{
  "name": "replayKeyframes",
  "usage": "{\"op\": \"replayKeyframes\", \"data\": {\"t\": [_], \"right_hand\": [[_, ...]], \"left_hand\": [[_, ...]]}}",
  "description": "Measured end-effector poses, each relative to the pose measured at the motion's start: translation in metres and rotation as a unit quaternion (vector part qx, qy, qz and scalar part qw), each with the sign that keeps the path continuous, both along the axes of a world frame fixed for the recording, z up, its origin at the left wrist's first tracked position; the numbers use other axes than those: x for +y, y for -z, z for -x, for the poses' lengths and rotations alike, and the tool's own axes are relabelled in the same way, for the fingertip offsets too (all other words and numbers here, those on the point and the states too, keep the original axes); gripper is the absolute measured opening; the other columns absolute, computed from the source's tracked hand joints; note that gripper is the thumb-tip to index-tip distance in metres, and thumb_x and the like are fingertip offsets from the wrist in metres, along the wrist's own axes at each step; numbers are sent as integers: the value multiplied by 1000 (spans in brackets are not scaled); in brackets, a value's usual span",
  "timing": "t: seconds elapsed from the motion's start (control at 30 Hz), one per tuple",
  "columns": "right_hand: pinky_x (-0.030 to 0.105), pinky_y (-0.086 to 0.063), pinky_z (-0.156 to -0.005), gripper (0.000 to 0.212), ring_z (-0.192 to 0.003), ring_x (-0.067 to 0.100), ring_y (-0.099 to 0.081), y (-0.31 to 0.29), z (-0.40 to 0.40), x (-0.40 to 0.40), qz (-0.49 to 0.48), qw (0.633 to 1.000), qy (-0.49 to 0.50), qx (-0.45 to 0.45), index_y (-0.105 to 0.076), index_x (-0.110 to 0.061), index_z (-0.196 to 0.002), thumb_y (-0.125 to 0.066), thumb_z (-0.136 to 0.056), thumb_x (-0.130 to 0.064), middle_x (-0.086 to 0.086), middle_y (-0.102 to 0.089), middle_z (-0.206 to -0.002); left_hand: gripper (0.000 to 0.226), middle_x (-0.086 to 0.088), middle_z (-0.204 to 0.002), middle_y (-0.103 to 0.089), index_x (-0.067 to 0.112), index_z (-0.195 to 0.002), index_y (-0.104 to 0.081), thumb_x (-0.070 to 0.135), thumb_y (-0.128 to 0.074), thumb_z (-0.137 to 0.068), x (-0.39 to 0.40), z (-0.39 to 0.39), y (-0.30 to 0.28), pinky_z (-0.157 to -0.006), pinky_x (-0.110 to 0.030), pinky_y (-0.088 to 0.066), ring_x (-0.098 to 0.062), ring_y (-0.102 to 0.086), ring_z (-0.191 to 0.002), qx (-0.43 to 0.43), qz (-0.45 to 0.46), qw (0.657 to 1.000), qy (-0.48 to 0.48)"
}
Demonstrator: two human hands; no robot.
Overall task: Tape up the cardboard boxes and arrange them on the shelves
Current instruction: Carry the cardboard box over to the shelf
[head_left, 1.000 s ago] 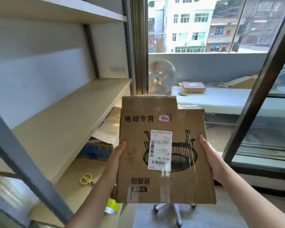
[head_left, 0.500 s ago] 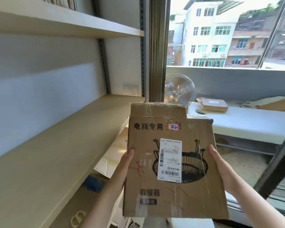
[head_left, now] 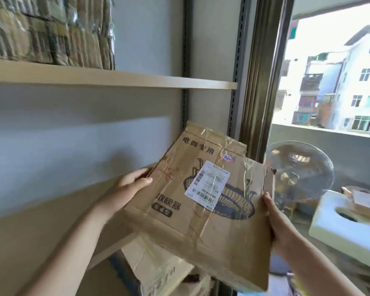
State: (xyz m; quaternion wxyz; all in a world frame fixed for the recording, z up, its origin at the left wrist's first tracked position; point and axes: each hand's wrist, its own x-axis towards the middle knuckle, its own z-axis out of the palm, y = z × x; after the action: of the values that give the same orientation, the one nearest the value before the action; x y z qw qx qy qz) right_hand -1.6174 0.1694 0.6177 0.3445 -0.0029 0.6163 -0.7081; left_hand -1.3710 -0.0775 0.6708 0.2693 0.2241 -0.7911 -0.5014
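You grip the flat brown taped cardboard box (head_left: 203, 201) w/ both hands, L hand (head_left: 128, 189) nearer the pale wooden shelf (head_left: 41, 227), far end tilted toward it.

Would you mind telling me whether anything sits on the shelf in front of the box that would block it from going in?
Nothing visible does. The cardboard box, held by the left hand and right hand, tilts toward the shelf board, whose visible surface is bare. The stacked cardboard sits on the shelf above.
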Motion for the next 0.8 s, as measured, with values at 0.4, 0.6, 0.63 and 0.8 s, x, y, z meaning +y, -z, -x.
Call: {"op": "replayKeyframes", "data": {"t": [0.4,0.6,0.63,0.8], "right_hand": [[66,-25,-108,84,-127,40,-46,-11,-76,-122,-17,985,-117,-125,-45,-13,-138,-49,-82,-76,15,-53,-137],[63,-34,-105,63,-118,35,-54,-19,-104,-169,-24,982,-123,-142,-45,-15,-127,-46,-90,-66,12,-59,-123],[64,-35,-103,60,-119,36,-53,-27,-116,-168,-28,976,-156,-151,-47,-14,-127,-44,-93,-63,13,-59,-124],[54,-53,-79,35,-73,37,-64,-41,-133,-162,17,932,-356,-59,-63,12,-89,-31,-98,0,21,-69,-65]], "left_hand": [[75,-14,-161,-9,23,-151,-33,35,-67,-85,-20,-51,31,-121,-47,-11,-24,-1,-149,-35,126,897,-422],[62,8,-157,-24,35,-142,-46,58,-55,-86,18,-48,21,-121,-37,-6,-14,-6,-150,-104,219,911,-335],[58,16,-153,-31,37,-140,-48,61,-53,-87,25,-46,15,-121,-35,-7,-7,-16,-148,-130,228,921,-288],[95,3,-164,1,40,-154,-10,84,-42,-77,24,-29,-1,-117,-60,6,-24,3,-152,-411,270,862,-123]]}}
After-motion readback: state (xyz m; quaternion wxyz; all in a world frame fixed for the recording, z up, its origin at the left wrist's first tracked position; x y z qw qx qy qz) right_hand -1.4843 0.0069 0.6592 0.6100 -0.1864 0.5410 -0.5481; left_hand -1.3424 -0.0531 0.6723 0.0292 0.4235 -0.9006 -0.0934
